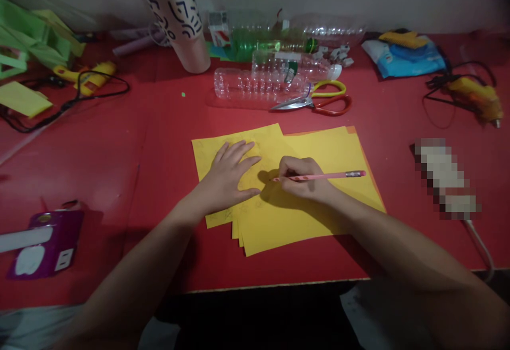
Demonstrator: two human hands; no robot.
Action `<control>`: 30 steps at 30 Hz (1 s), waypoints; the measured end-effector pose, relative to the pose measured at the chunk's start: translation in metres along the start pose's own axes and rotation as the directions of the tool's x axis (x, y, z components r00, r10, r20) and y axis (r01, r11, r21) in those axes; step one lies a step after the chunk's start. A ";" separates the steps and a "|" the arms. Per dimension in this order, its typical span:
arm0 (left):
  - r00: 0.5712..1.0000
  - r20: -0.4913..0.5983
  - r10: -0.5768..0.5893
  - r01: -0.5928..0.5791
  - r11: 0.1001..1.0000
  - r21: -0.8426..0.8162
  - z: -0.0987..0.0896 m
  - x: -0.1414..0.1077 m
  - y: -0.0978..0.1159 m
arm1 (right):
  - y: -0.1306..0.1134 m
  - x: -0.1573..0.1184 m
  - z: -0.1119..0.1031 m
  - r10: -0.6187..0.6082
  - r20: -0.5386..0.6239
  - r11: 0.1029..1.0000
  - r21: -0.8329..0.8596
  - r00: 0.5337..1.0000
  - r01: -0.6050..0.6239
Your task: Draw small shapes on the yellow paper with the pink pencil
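Observation:
Several yellow sheets [295,228] overlap on the red table, with a bit of orange paper [351,129] showing at their right side. My left hand [227,180] lies flat on the left part of the sheets, fingers spread, holding nothing. Faint pencil marks show around it. To its right, my right hand [303,177] grips a pink pencil [338,175], its tip at the yellow paper and its eraser end pointing right. Red and yellow scissors [313,102] lie beyond the sheets, blades pointing left.
Behind the scissors lie clear plastic bottles [258,85] and a white tumbler [185,26]. Yellow glue guns [95,78] with black cords rest left and right. A blue packet [406,58] is back right, a blurred-out object [446,177] right, a purple package [51,241] front left.

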State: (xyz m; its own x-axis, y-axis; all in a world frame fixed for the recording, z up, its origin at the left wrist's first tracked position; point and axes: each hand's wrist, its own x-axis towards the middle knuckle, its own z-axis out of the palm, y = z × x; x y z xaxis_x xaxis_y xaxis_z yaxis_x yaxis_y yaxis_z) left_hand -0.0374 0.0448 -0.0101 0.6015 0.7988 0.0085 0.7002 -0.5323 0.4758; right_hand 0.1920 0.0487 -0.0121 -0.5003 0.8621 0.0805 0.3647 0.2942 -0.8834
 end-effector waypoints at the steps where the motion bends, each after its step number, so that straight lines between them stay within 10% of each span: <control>1: 1.000 0.000 0.000 0.000 1.000 -0.003 0.000 0.000 0.000 | 0.000 0.000 0.000 -0.007 0.007 1.000 0.007 1.000 0.007; 30: 0.999 0.028 -0.014 0.014 1.000 0.009 -0.002 0.001 0.001 | 0.004 -0.001 -0.002 -0.105 0.015 0.994 0.006 0.994 0.105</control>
State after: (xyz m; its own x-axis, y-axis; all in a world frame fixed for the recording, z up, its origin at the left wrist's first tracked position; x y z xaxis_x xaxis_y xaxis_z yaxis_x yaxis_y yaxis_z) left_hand -0.0366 0.0455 -0.0077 0.6022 0.7980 -0.0234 0.7122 -0.5237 0.4675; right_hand 0.1952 0.0495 -0.0149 -0.5474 0.8201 0.1665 0.3054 0.3810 -0.8727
